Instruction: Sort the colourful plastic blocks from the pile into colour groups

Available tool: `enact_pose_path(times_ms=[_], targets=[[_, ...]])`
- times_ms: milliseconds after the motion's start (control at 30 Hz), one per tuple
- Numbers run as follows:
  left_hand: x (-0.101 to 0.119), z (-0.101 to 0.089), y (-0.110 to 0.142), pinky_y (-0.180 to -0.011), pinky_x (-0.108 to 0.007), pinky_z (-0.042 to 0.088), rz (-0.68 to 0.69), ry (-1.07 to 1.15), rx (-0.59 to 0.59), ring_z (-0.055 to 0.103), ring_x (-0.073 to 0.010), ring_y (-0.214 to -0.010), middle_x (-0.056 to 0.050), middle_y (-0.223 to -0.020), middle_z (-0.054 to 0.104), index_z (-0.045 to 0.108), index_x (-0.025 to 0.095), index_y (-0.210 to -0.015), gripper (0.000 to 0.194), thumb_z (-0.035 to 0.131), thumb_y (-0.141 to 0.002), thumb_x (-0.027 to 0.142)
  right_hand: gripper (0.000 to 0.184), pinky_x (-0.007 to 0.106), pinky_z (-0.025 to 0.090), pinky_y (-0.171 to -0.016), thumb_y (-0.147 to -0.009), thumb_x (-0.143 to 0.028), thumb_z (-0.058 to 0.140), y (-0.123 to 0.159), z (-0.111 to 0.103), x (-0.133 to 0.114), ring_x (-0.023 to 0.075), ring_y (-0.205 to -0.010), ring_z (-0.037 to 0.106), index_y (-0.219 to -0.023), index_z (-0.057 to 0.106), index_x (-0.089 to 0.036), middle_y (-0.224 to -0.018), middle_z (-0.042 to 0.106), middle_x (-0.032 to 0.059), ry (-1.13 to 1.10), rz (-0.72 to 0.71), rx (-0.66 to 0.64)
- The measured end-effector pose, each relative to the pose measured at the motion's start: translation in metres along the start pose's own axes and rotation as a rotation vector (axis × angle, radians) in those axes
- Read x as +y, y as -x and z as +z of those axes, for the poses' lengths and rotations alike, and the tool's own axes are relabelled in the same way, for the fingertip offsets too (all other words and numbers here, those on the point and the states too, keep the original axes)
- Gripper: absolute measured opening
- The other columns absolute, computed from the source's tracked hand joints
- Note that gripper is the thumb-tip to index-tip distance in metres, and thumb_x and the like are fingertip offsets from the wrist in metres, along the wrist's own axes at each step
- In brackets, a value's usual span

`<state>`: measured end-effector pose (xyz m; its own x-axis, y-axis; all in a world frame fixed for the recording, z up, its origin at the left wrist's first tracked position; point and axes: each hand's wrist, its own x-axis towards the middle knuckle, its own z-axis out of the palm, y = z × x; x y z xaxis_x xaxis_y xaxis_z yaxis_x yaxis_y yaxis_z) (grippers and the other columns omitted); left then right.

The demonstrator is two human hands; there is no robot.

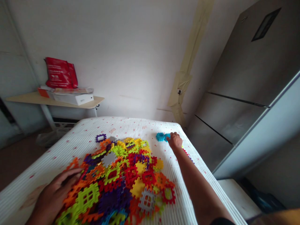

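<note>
A large heap of toothed plastic building pieces in red, orange, yellow, green, purple and grey lies spread over the white, red-spotted cover. At the heap's left edge rests my left hand, fingers stretched out and touching pieces there. My right hand reaches to the far right, its fingers curled at the end of a small group of blue toothed pieces. Its fingertips are partly hidden. Past that hand, a few red and purple pieces show behind my forearm. One purple frame piece lies alone at the far left.
A tall grey refrigerator stands on the right, beside the covered surface. Against the back wall at left, a small table carries a red bag and a white box. A taped wall socket is behind.
</note>
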<state>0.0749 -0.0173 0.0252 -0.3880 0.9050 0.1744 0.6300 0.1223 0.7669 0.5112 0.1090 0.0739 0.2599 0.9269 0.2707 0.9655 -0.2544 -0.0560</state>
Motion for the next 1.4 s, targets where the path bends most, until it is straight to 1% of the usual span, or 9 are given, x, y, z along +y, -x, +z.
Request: enact_pose_path(times_ms=[167,367,500,633,767,900,1000,1233,1400], targets=[[0.025,-0.008,0.010,-0.092,-0.038,0.046,-0.133,0.171,-0.047,0.062,-0.0303,-0.099,-0.007,-0.099,0.071,0.069,0.020,-0.086,0.048,0.055,-0.056,0.055,0.027,0.029,0.043,-0.079,-0.085,-0.033,0.050,0.021,-0.015,-0.018,0.0224,-0.099,0.058,-0.103,0.065,-0.018,-0.104,0.065,0.0096,-0.212,-0.126,0.090],[0.020,-0.005,0.014,-0.091,-0.037,0.046,-0.118,0.284,-0.036,0.063,-0.0272,-0.095,-0.007,-0.097,0.071,0.068,0.020,-0.087,0.044,0.058,-0.060,0.052,0.020,0.023,0.043,-0.062,-0.083,-0.033,0.054,0.080,-0.039,-0.058,0.0146,-0.070,0.061,-0.091,0.066,-0.020,-0.083,0.069,0.0011,-0.679,-0.538,-0.322],[0.014,-0.003,0.015,-0.084,-0.035,0.049,-0.112,0.355,-0.068,0.065,-0.0252,-0.091,-0.008,-0.096,0.071,0.066,0.017,-0.094,0.046,0.057,-0.065,0.052,0.017,0.021,0.043,-0.062,-0.082,-0.029,0.054,0.121,-0.062,-0.088,0.0131,-0.072,0.059,-0.091,0.066,-0.021,-0.085,0.068,0.0005,-0.742,-0.849,-0.464],[0.010,-0.002,0.014,-0.082,-0.035,0.049,-0.107,0.409,-0.092,0.065,-0.0257,-0.091,-0.010,-0.097,0.071,0.065,0.015,-0.096,0.046,0.057,-0.066,0.049,0.018,0.025,0.043,-0.083,-0.083,-0.021,0.052,0.142,-0.069,-0.129,0.0163,-0.094,0.059,-0.094,0.065,-0.022,-0.098,0.066,0.0033,-0.685,-1.034,-0.325],[0.008,0.000,0.013,-0.084,-0.035,0.049,-0.089,0.431,-0.113,0.064,-0.0263,-0.093,-0.011,-0.101,0.070,0.064,0.015,-0.098,0.048,0.057,-0.068,0.050,0.018,0.027,0.041,-0.087,-0.082,-0.012,0.048,0.150,-0.062,-0.176,0.0162,-0.089,0.057,-0.089,0.063,-0.020,-0.089,0.066,0.0034,-0.544,-1.142,-0.217],[0.003,0.004,0.009,-0.090,-0.038,0.045,-0.067,0.416,-0.087,0.061,-0.0272,-0.101,-0.011,-0.106,0.068,0.064,0.015,-0.101,0.049,0.058,-0.068,0.050,0.019,0.032,0.040,-0.084,-0.085,-0.014,0.047,0.155,-0.052,-0.213,0.0199,-0.097,0.053,-0.095,0.061,-0.022,-0.101,0.065,0.0039,-0.396,-1.217,-0.170],[-0.001,0.007,0.006,-0.093,-0.040,0.043,-0.047,0.403,-0.073,0.060,-0.0275,-0.103,-0.011,-0.107,0.067,0.065,0.015,-0.101,0.049,0.060,-0.064,0.047,0.020,0.037,0.039,-0.084,-0.088,-0.017,0.044,0.157,-0.049,-0.224,0.0219,-0.098,0.051,-0.098,0.061,-0.022,-0.099,0.066,0.0039,-0.272,-1.225,-0.168],[0.000,0.005,0.007,-0.091,-0.038,0.044,-0.034,0.377,-0.086,0.062,-0.0253,-0.095,-0.008,-0.098,0.070,0.068,0.018,-0.090,0.038,0.058,-0.065,0.045,0.022,0.037,0.036,-0.084,-0.090,-0.020,0.043,0.144,-0.058,-0.203,0.0215,-0.097,0.050,-0.087,0.064,-0.020,-0.092,0.066,0.0065,-0.140,-1.105,-0.209],[0.002,0.003,0.007,-0.094,-0.037,0.042,-0.051,0.371,-0.055,0.061,-0.0258,-0.099,-0.009,-0.101,0.070,0.068,0.017,-0.090,0.044,0.050,-0.070,0.051,0.020,0.038,0.036,-0.084,-0.086,-0.015,0.046,0.133,-0.064,-0.195,0.0217,-0.095,0.053,-0.085,0.066,-0.018,-0.090,0.067,0.0074,-0.091,-1.017,-0.210]])
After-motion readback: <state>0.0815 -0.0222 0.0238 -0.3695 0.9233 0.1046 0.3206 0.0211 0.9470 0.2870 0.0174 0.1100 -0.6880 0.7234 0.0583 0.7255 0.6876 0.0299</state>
